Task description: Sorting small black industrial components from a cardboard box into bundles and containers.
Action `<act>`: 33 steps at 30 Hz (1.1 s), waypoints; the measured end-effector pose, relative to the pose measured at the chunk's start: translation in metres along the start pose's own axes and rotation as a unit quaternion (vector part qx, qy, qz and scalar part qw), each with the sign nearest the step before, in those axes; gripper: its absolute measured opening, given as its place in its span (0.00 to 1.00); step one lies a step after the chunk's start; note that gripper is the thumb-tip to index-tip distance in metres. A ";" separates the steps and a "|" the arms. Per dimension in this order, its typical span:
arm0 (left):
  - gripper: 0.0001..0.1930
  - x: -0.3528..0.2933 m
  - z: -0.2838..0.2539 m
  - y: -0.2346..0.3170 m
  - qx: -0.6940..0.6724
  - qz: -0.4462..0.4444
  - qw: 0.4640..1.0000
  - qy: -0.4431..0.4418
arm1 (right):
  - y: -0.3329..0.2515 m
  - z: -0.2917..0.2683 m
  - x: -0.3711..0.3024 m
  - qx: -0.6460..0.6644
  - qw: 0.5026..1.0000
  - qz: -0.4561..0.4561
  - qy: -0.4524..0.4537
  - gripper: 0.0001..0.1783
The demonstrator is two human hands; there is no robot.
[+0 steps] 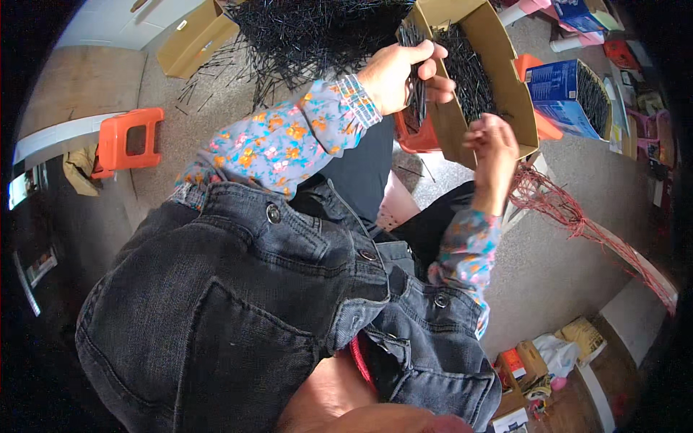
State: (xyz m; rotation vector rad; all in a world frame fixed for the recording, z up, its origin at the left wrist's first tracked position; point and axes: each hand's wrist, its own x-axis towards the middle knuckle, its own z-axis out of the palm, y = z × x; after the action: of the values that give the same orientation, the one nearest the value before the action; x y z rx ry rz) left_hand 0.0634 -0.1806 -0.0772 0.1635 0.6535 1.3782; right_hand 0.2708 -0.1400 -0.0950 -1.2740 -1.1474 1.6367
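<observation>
- Pile of black sticks (pixel 310 29) on floor, 12 o'clock; open cardboard box (pixel 498 79) w/ more at 1.
- Left hand (pixel 401 72) clamps a stick bundle (pixel 417 97) over the box's near wall.
- Right hand (pixel 494 148) curled, fingers loosely bent, apparently empty, at box's near corner.
- Step, prob.: gathering/evening a bundle. Next calls for right hand to steady loose ends.

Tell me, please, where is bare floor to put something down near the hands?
Bare floor lies right of the right hand, beyond the red cord bundle. Crowded: the cardboard box and the black stick pile by the left hand.
</observation>
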 end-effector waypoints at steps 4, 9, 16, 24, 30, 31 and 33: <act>0.11 -0.001 -0.004 -0.002 -0.046 -0.052 0.997 -0.033 | 0.007 -0.050 0.069 -0.190 0.982 -0.003 0.013 0.09; 0.11 -0.005 -0.006 0.001 -0.052 -0.082 0.995 0.013 | 0.037 -0.041 0.143 -0.446 0.894 -0.023 -0.046 0.12; 0.10 -0.008 -0.005 0.001 -0.096 -0.143 0.985 0.022 | 0.086 -0.033 0.209 -0.732 0.680 -0.035 -0.001 0.12; 0.08 -0.010 -0.004 0.000 -0.097 -0.175 0.979 0.033 | 0.067 -0.021 0.199 -0.740 0.672 0.007 -0.015 0.22; 0.07 -0.016 -0.008 0.005 -0.037 -0.147 0.988 0.036 | 0.031 -0.019 0.166 -0.746 0.664 -0.055 -0.011 0.21; 0.07 -0.015 -0.005 0.005 -0.023 -0.145 0.989 0.027 | 0.024 -0.028 0.159 -0.746 0.664 -0.055 -0.001 0.21; 0.04 -0.010 -0.005 0.000 -0.015 -0.150 0.988 0.019 | 0.024 -0.056 0.153 -0.701 0.709 -0.084 -0.004 0.22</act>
State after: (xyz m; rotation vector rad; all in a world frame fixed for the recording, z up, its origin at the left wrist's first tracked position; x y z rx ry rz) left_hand 0.0606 -0.1917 -0.0778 0.0132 0.6592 1.1020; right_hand 0.2912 0.0055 -0.1694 -1.8460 -2.5934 0.3514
